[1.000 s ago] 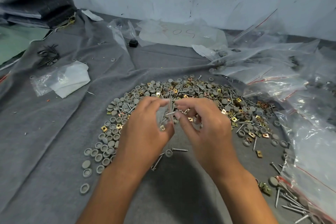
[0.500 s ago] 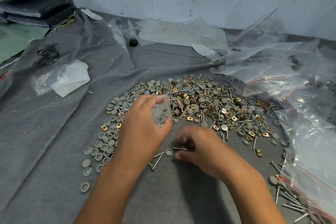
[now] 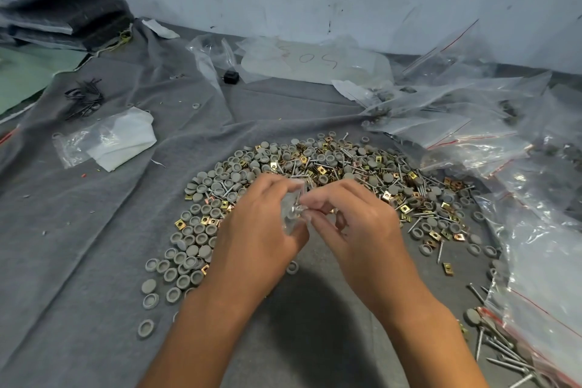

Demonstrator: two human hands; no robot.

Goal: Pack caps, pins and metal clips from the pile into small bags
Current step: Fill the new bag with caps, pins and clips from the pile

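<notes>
Left hand [image 3: 258, 230] with fingers curled round a small clear bag [image 3: 291, 211], held above the near edge of the pile [image 3: 330, 186] of grey caps, pins and brass clips on the grey cloth [image 3: 94, 246]. Right hand [image 3: 356, 227] pinching a pin [image 3: 298, 208] at the bag's mouth.

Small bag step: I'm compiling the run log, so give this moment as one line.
left hand holds small bag | right hand feeds pin in | pile behind

Clear bag [image 3: 291, 214] upright between hands, pin [image 3: 297, 208] at its mouth; pile [image 3: 315, 186] of grey caps, pins, brass clips just beyond.
</notes>
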